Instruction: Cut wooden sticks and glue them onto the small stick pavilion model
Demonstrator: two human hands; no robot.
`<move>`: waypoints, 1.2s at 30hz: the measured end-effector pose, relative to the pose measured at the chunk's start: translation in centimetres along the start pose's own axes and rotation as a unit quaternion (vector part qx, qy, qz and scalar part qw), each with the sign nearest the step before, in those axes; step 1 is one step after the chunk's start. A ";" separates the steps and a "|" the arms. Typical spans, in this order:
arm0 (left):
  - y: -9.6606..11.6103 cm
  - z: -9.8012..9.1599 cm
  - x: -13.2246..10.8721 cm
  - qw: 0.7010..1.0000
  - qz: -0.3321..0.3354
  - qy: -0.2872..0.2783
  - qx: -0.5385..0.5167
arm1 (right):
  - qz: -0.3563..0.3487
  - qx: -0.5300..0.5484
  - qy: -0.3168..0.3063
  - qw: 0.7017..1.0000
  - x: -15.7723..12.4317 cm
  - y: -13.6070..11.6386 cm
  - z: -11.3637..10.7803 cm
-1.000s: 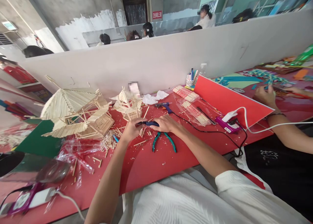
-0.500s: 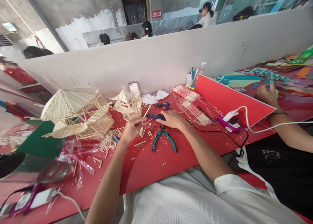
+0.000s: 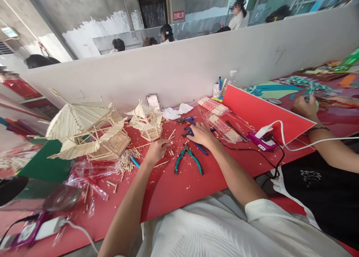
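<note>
At the middle of the table, my left hand is closed in a pinch, with a short wooden stick piece at its fingertips. My right hand curls over dark blue pliers, their handles spread to either side of it. Just below lie green-handled pliers, jaws pointing away from me and handles apart. Loose sticks and small chips are scattered around my left hand. Behind it stands a small wooden stick pavilion; a larger one is farther left.
A glue gun and bagged sticks lie behind my right hand. On the right are a red board, a purple power strip with cables, and another person's hand. Plastic wrap lies left.
The blue pliers have moved away from my left fingers and their handles have spread. My left hand has moved slightly down and closed; my right hand has shifted slightly right.
</note>
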State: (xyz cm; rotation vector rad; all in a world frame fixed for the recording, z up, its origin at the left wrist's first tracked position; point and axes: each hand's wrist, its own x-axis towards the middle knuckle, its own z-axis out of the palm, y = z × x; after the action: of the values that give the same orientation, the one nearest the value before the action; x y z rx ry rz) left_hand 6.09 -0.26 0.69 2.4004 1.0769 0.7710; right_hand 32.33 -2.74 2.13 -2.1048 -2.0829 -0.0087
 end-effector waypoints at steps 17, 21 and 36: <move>-0.6 1.3 0.7 0.996 0.056 0.067 0.020 | -0.212 0.060 0.059 0.974 1.1 -1.9 0.5; -0.9 1.6 0.9 0.996 0.019 0.049 0.071 | -0.119 0.025 0.011 0.993 0.9 -1.9 0.1; -1.2 3.1 1.7 0.983 0.060 -0.023 0.169 | -0.092 0.058 0.013 0.994 0.6 -2.5 0.3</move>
State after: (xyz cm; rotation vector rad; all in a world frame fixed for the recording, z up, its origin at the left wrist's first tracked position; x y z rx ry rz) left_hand 8.27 1.43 -1.81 2.7749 1.1305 0.6070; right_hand 29.83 -2.07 2.21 -1.8322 -2.1981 0.0593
